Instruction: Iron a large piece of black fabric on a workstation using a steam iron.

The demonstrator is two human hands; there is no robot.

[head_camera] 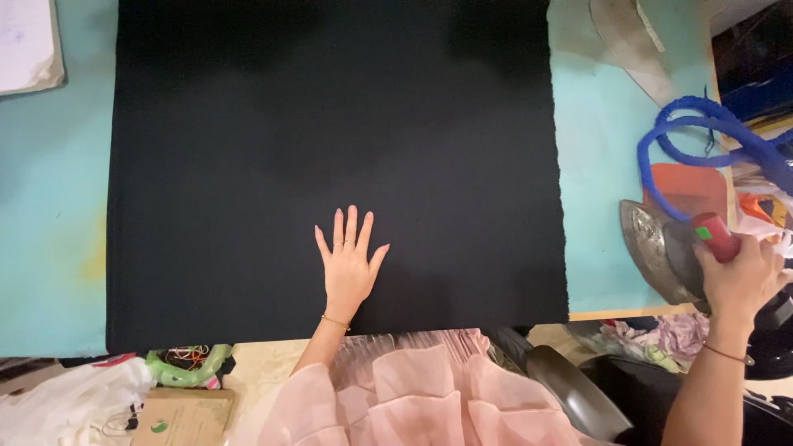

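— Head view: the black fabric (330,140) lies flat over most of the turquoise table (49,248), its near edge along the table's near edge. Where are the hands?

— The left hand (347,264) rests open, fingers spread, palm down on the near middle of the cloth. The right hand (739,277) is closed around the red handle of the iron (665,248), which stands on its side at the table's right edge, off the cloth.

— How to press it well?

— I'd say keep the palm holding the cloth smooth and mind the blue cord (702,140) looping far right.
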